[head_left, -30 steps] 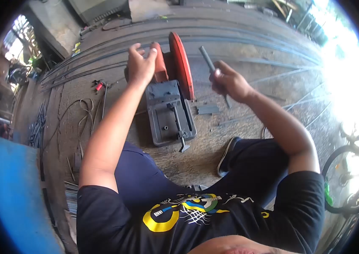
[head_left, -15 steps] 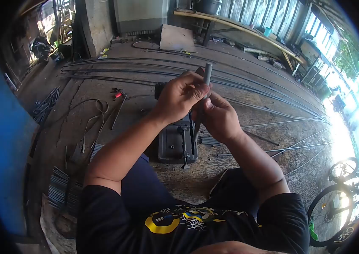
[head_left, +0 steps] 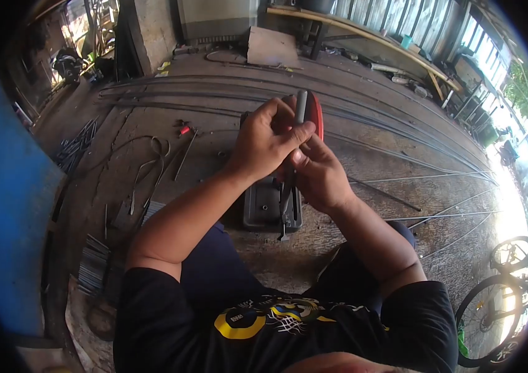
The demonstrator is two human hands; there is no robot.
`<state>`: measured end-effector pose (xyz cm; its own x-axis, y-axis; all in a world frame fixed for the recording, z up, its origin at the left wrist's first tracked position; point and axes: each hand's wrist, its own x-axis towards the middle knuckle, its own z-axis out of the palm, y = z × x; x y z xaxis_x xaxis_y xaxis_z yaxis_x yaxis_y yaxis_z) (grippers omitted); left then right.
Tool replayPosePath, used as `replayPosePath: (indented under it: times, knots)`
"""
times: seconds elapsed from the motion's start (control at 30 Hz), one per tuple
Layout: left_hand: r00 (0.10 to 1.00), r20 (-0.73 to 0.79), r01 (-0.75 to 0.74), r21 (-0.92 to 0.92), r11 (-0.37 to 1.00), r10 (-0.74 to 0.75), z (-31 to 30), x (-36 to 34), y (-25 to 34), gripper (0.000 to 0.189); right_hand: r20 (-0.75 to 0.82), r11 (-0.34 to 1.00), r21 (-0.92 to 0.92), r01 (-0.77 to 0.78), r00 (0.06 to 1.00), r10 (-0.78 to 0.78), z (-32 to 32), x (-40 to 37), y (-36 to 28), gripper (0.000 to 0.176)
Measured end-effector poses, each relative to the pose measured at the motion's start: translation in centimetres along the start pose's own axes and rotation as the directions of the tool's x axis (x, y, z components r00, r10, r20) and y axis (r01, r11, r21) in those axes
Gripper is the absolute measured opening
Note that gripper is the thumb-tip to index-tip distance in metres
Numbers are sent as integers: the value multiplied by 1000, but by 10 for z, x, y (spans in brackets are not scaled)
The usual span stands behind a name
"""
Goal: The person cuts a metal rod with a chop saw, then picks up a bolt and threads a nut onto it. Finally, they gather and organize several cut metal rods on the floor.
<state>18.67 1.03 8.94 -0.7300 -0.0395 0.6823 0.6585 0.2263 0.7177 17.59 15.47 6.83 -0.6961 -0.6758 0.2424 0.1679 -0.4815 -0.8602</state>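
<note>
A grey metal rod stands nearly upright between my hands in front of my chest. My left hand is closed around its upper part, thumb laid across it. Just below, my right hand grips it too, thumb up against the rod. Behind and under the hands sits a dark machine base with a clamp screw, partly hidden by my fingers. A red curved part shows right behind the rod.
Long thin metal bars stretch across the floor behind the machine. Cut rods lie in a bundle at left, near a strap and a red item. A bicycle stands at right, and a wooden bench runs along the back.
The view has shifted, so the machine and floor items sit farther right. The red curved part now shows behind the rod. Both hands keep their hold on the rod.
</note>
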Motion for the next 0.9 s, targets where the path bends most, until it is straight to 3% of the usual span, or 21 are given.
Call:
replayPosePath:
  times: [0.03, 0.1, 0.2, 0.23, 0.37, 0.43, 0.5, 0.53, 0.6, 0.63, 0.67, 0.73, 0.77, 0.83, 0.9]
  knots:
    - [999, 13, -54, 108, 993, 53, -1, 2, -4, 17, -18, 1000, 16, -7, 1000, 7, 1, 2, 0, 20]
    - [990, 53, 140, -199, 970, -132, -13, 7, -27, 24, -67, 997, -36, -73, 995, 70, -18, 13, 8, 17]
    - [942, -81, 295, -264, 919, -326, -49, 17, -73, 27, -207, 971, -199, -134, 974, 93, -33, 20, 18, 12]
    - [910, -166, 351, -181, 919, -380, -59, 17, -84, 25, -176, 957, -264, -122, 982, 76, -47, 21, 26, 13]
    - [808, -144, 579, 16, 815, -572, -88, 4, -168, 22, -237, 929, -255, -269, 949, 209, -83, 23, 54, 11]
    - [656, 79, 655, 434, 618, -751, -84, -20, -213, 24, -246, 914, -268, -305, 939, 241, -97, 28, 70, 11]
    - [427, 228, 639, 608, 470, -875, -77, -55, -272, 26, -252, 896, -295, -332, 931, 262, -110, 27, 85, 11]
    - [346, 182, 679, 629, 379, -921, -65, -76, -289, 24, -249, 882, -302, -362, 923, 294, -118, 26, 97, 12]
    - [297, 187, 690, 636, 346, -936, -43, -121, -318, 22, -260, 866, -303, -399, 908, 328, -130, 26, 112, 13]
    - [382, 253, 443, 794, 416, -889, -34, -144, -343, 19, -282, 836, -334, -436, 892, 352, -133, 25, 118, 13]
    - [441, 119, 507, 785, 357, -890, -17, -159, -334, 21, -305, 802, -365, -473, 875, 376, -136, 23, 123, 14]
    - [606, 18, 473, 795, 379, -795, 4, -200, -353, 23, -336, 784, -354, -510, 852, 403, -136, 21, 126, 15]
    - [597, 27, 479, 790, 383, -802, 13, -210, -355, 23, -356, 765, -374, -525, 842, 405, -137, 21, 128, 15]
    - [679, 14, 375, 853, 362, -734, 27, -226, -359, 26, -381, 735, -409, -541, 833, 401, -136, 21, 125, 14]
    - [671, 49, 371, 842, 392, -740, 29, -237, -361, 25, -385, 716, -405, -568, 817, 430, -140, 20, 121, 14]
